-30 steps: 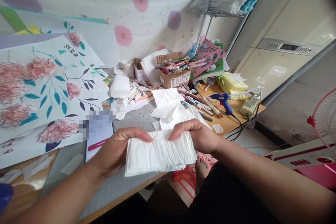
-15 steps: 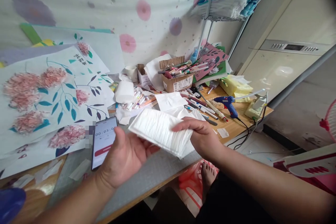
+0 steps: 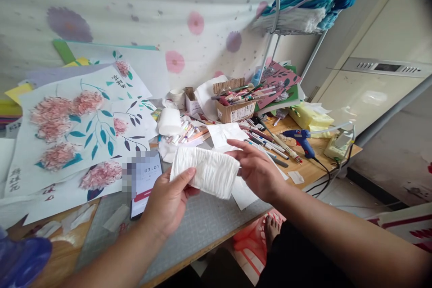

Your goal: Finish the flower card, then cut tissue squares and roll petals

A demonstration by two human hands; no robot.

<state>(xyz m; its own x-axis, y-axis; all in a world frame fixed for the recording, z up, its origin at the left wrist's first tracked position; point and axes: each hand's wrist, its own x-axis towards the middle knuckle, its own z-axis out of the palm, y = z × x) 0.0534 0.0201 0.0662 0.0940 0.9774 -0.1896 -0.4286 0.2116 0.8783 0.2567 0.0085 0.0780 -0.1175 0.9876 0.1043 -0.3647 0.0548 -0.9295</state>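
Above the gray surface [image 3: 199,222], the left hand [image 3: 168,204] now pinches the crinkly white paper [image 3: 212,172] by one end. The right hand [image 3: 258,173] has loosened, fingers [image 3: 240,145] spread near the other end, so the left seems to hold it up.

Crinkled white paper stack [image 3: 205,171], tilted

White is running through pink, teal and blue.
The wall cloth [image 3: 141,45] is showing pink and purple blooms [image 3: 196,23] on white; the creased paper [image 3: 206,171] is gleaming plain white; ruffled flowers [image 3: 54,114] are glowing pale pink beside teal leaves [image 3: 103,136]; the mat [image 3: 199,220] is showing grey; the glue gun [image 3: 303,138] is standing out blue; the soft packet [image 3: 305,118] is shining yellow.
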